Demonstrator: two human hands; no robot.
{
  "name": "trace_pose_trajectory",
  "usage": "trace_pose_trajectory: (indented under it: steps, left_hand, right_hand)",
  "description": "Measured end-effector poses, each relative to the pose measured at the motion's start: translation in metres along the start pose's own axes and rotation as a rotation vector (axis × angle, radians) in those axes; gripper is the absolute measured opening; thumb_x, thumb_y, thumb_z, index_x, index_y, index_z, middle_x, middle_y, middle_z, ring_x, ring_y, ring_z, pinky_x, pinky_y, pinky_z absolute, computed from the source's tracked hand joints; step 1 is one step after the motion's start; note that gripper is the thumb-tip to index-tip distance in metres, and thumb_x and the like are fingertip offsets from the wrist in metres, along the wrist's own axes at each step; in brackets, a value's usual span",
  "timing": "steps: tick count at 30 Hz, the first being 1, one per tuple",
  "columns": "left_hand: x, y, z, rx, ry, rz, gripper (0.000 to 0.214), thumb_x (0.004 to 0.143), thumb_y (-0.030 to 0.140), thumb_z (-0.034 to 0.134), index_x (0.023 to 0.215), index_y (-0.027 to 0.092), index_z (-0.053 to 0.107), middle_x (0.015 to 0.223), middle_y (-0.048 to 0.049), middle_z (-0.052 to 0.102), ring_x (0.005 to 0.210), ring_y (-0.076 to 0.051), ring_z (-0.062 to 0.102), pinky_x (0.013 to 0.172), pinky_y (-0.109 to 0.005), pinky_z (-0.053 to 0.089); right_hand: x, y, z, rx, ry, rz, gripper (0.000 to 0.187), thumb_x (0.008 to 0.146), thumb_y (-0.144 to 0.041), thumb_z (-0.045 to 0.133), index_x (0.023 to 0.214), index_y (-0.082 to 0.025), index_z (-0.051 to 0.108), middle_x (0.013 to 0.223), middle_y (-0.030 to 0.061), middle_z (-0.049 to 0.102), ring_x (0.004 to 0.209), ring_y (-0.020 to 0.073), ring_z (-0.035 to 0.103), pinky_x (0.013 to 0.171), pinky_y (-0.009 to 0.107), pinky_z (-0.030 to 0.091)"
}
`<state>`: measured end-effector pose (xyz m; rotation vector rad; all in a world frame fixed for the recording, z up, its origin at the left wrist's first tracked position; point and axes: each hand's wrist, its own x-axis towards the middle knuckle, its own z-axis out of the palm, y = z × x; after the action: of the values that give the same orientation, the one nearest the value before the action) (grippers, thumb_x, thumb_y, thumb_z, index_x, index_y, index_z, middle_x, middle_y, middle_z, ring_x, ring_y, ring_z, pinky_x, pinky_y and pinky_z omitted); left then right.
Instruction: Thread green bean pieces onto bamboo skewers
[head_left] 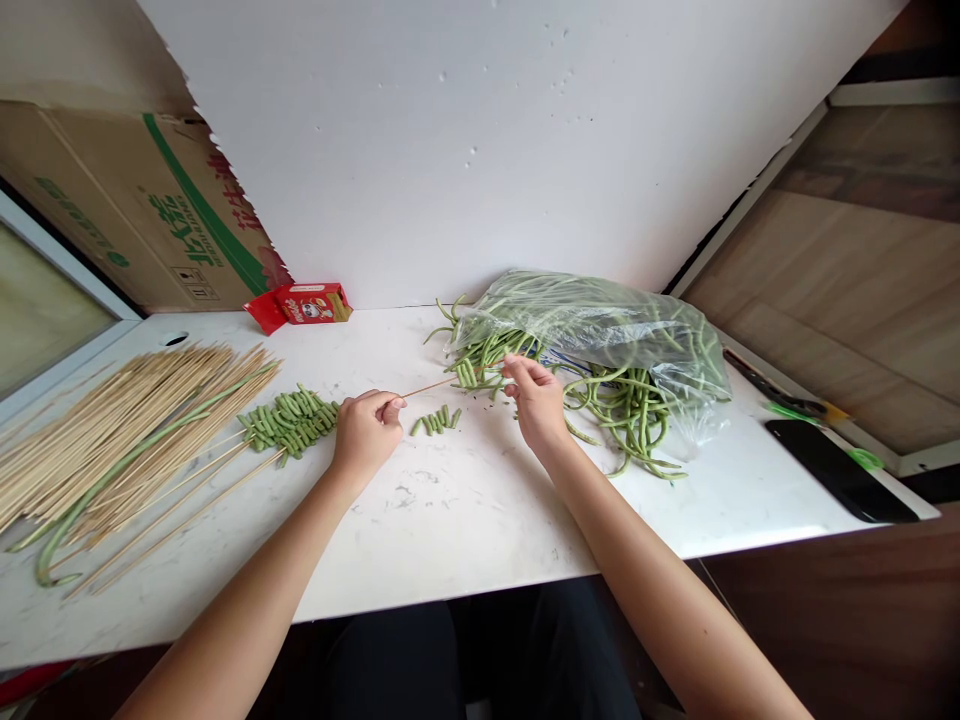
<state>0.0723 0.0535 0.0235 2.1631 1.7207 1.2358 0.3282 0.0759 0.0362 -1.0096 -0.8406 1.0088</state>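
Note:
My left hand is closed in a pinch on a thin bamboo skewer that points right, toward a row of short green bean pieces threaded on its far end. My right hand pinches those bean pieces at the skewer's tip. A few loose cut bean pieces lie on the white table between my hands. Finished bean skewers lie just left of my left hand.
A large pile of bare bamboo skewers with one long bean across it fills the left. A clear plastic bag of long green beans lies right. A red carton and a cardboard box stand behind. A black phone lies at the right edge.

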Motion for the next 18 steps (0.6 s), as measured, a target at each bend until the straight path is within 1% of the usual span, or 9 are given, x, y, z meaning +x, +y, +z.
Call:
trace_pose_trajectory:
  steps: [2,5,10,14,18]
  left_hand:
    - [-0.001,0.005,0.002,-0.011,-0.008,0.017,0.021,0.091,0.019,0.059,0.081,0.020,0.077,0.074,-0.0044,0.075,0.063,-0.020,0.059,0.071,-0.035,0.043]
    - [-0.001,0.008,0.004,-0.016,-0.006,0.015,0.022,0.092,0.018,0.057,0.082,0.019,0.077,0.076,-0.0050,0.076,0.065,-0.020,0.059,0.072,-0.035,0.044]
    - [-0.002,0.006,0.005,-0.028,-0.020,-0.021,0.022,0.092,0.020,0.058,0.081,0.020,0.076,0.079,-0.0056,0.078,0.063,-0.019,0.059,0.070,-0.034,0.044]
    - [-0.004,0.006,0.007,-0.056,-0.033,-0.017,0.022,0.092,0.020,0.057,0.080,0.021,0.076,0.079,-0.0063,0.078,0.063,-0.020,0.059,0.067,-0.033,0.044]
    - [-0.003,0.005,0.007,-0.050,-0.039,-0.018,0.022,0.093,0.022,0.057,0.080,0.021,0.076,0.074,-0.0058,0.075,0.063,-0.020,0.059,0.066,-0.033,0.043]
  right_hand:
    - [-0.005,0.003,0.005,-0.019,-0.046,0.002,0.039,0.073,-0.057,0.091,0.083,-0.022,0.079,0.090,0.0048,0.075,0.074,0.0161,0.057,0.060,0.030,0.044]
    - [-0.009,0.005,0.009,-0.027,-0.062,0.006,0.040,0.072,-0.058,0.092,0.080,-0.022,0.078,0.090,0.0042,0.075,0.071,0.0151,0.054,0.059,0.030,0.044]
    - [-0.013,0.005,0.011,-0.094,-0.102,-0.023,0.044,0.074,-0.064,0.088,0.074,-0.022,0.074,0.095,0.0049,0.075,0.071,0.0146,0.055,0.059,0.029,0.044]
    - [-0.014,0.007,0.012,-0.093,-0.087,-0.010,0.043,0.073,-0.063,0.089,0.079,-0.022,0.077,0.095,0.0053,0.076,0.074,0.0163,0.057,0.062,0.029,0.045]
    - [-0.011,0.008,0.012,-0.068,-0.094,0.015,0.041,0.072,-0.060,0.090,0.082,-0.022,0.079,0.098,0.0049,0.077,0.074,0.0155,0.057,0.062,0.029,0.045]
